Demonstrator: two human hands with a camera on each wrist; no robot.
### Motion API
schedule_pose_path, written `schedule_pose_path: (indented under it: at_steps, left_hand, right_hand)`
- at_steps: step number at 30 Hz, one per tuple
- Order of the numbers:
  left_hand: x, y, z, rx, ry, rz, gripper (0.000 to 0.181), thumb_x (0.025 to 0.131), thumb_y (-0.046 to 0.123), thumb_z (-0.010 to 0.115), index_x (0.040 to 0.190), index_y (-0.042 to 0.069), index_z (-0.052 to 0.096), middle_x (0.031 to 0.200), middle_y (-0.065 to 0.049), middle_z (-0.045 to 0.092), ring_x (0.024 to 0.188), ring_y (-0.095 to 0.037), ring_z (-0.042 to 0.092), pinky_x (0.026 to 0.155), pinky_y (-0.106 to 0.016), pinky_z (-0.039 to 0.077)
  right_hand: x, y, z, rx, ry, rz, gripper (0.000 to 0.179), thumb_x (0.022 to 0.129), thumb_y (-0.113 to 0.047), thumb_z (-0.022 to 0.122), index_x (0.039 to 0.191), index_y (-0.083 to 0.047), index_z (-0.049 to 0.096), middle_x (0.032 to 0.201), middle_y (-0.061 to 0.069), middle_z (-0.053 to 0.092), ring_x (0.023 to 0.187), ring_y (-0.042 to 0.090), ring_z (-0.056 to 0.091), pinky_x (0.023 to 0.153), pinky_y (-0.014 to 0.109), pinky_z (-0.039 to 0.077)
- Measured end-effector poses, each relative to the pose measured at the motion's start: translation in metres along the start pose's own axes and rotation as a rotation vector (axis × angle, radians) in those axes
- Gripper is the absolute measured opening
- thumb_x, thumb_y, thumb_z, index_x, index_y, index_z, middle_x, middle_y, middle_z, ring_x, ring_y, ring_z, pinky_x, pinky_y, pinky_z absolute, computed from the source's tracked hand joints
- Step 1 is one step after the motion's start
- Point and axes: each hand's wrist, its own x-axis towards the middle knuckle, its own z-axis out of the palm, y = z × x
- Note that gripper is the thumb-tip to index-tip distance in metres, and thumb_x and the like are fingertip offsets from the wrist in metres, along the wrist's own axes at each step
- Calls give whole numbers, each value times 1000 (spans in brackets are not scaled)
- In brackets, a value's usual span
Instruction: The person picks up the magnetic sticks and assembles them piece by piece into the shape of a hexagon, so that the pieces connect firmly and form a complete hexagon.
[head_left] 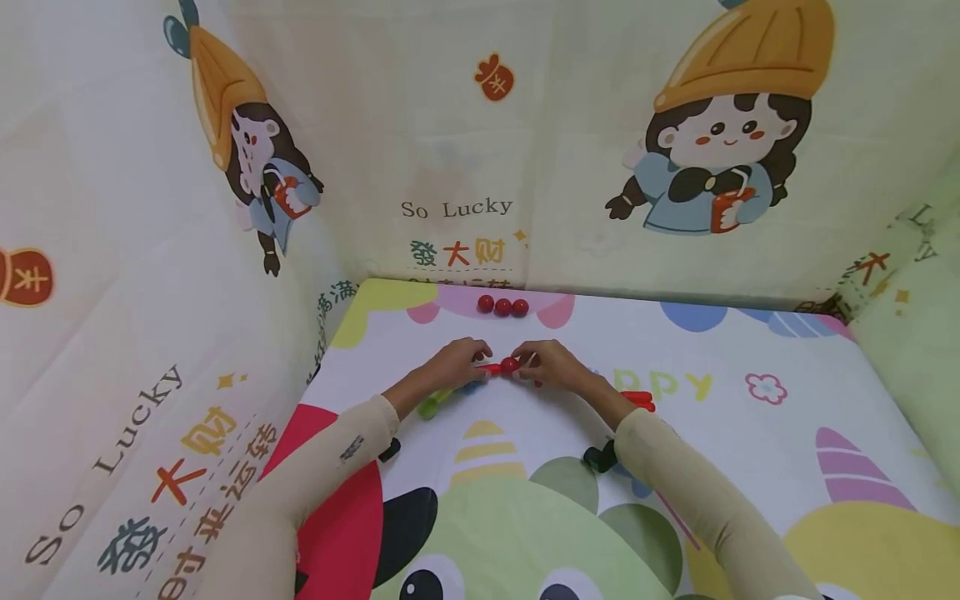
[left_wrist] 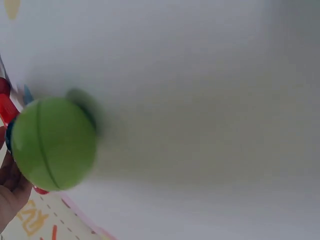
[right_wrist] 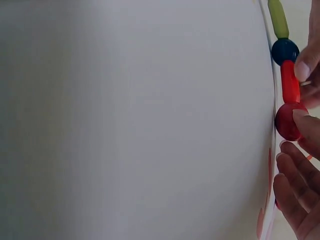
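A joined row of toy balls and rods lies between the hands. In the right wrist view it runs from a light green rod [right_wrist: 278, 19] to a blue ball [right_wrist: 285, 51], a red rod [right_wrist: 291, 82] and a red ball [right_wrist: 287, 122]. My left hand [head_left: 453, 363] pinches the red rod between thumb and fingers. On the red ball, the thumb and fingers of my right hand [head_left: 553, 365] grip from the other side. A green ball [left_wrist: 55, 145] looms large in the left wrist view, at the row's left end. A little red shows beneath the right hand, its shape mostly hidden.
Three red balls [head_left: 502, 307] sit together near the table's back edge. Red rods [head_left: 637, 400] lie beside the right wrist, partly covered by it. The printed tabletop [head_left: 720, 450] meets cloth walls [head_left: 570, 167] at the back and sides. Dark objects [head_left: 600, 457] show by the sleeves.
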Motion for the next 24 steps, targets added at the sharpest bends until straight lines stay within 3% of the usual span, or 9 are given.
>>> schedule_pose_path:
  at_steps: [8,15,24]
  left_hand:
    - [18,15,7,28,-37,127,36,92,12,73,126,7,63,112,-10,69,105,-22,64,98,-37,52]
    - [19,17,12,20,-33,126,34,92,10,71,125,9,62,110,-9,69,103,-21,63,98,-38,51]
    - [18,13,15,11,-15,113,36,94,14,70,128,10,61,109,-6,67,100,-19,60,95,-35,52]
  right_hand:
    - [-4,-1,-2,-2,-11,16,36,89,-15,76,123,-5,68,99,7,72,72,11,63,63,22,54]
    - [-22,2,-18,-33,-35,-10,37,90,-20,76,122,-3,68,99,5,71,81,13,65,74,25,55]
    - [-72,29,-59,-22,-7,33,37,91,-20,75,125,-6,68,108,5,72,95,19,65,78,24,55]
